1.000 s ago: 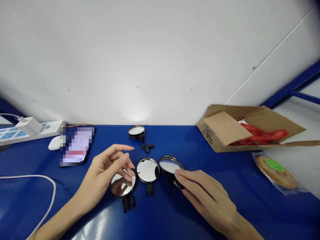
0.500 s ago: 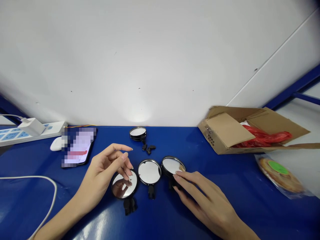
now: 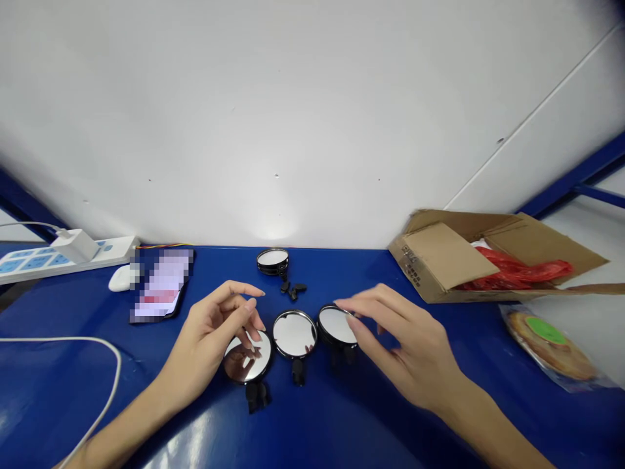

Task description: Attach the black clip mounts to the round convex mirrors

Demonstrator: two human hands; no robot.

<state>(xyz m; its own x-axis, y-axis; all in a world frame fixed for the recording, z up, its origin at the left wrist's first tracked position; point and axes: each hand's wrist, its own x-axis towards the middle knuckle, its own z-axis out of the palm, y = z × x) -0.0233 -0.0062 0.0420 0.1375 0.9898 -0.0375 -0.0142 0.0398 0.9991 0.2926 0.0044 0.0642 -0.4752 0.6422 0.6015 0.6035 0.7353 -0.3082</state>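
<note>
Three round black-rimmed mirrors with short black clamp mounts lie in a row before me. Over the left mirror (image 3: pixel 244 365) hovers my left hand (image 3: pixel 212 335), fingers loosely bent and apart, with nothing held. The middle mirror (image 3: pixel 295 333) lies flat, its mount pointing toward me. My right hand (image 3: pixel 403 339) is at the right mirror (image 3: pixel 336 325), which looks thicker, perhaps stacked. Its thumb and fingers are spread about that mirror's right and far edges; whether they touch the rim is unclear.
Farther back sit a small stack of mirrors (image 3: pixel 272 258) and several black clamp pieces (image 3: pixel 293 291). A phone (image 3: pixel 163 286), white case (image 3: pixel 120 279), power strip (image 3: pixel 107 251) and white cable (image 3: pixel 114 365) lie left. An open cardboard box (image 3: pixel 444 254) and wrapped pastry (image 3: pixel 551 345) are right.
My right hand has risen off the near side of the right mirror and moved toward its far edge, fingers spreading. My left hand stays over the left mirror. The view has shifted slightly.
</note>
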